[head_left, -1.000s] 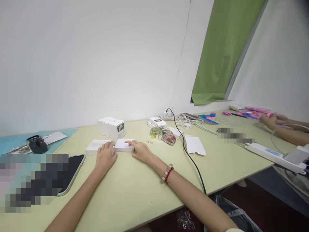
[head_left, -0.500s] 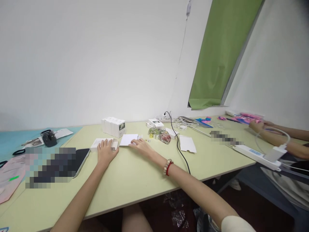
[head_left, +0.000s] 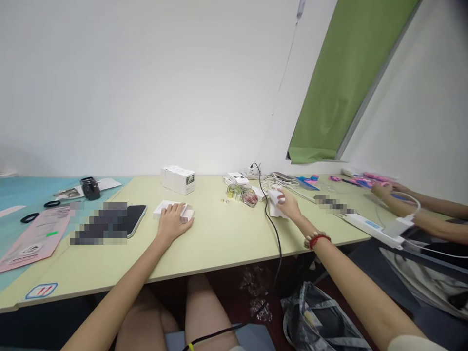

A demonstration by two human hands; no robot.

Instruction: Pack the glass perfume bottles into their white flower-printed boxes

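Observation:
My left hand [head_left: 171, 224] lies over a small white box [head_left: 161, 208] on the table, fingers across its top and thumb along the right side. The box seems open at its right end. On the right, my right hand [head_left: 291, 205] pinches a white paper piece [head_left: 274, 197], perhaps a folded card or box insert. Another white paper piece [head_left: 278, 212] shows just below it; whether the two touch I cannot tell. Left of that hand sit a coiled reddish cord [head_left: 249, 197] in clear wrap and a yellow-green coil [head_left: 233, 190].
A row of white boxes [head_left: 178, 180] stands near the wall. A black cable [head_left: 271, 222] crosses the table beside my right hand. A phone [head_left: 137, 219] lies left, a power strip [head_left: 373, 229] right. A co-worker's hands [head_left: 382, 190] handle pink things at far right.
My right hand has carried the white paper piece from beside my left hand to the right, over the other paper. My left hand stays on the white box. The view has shifted.

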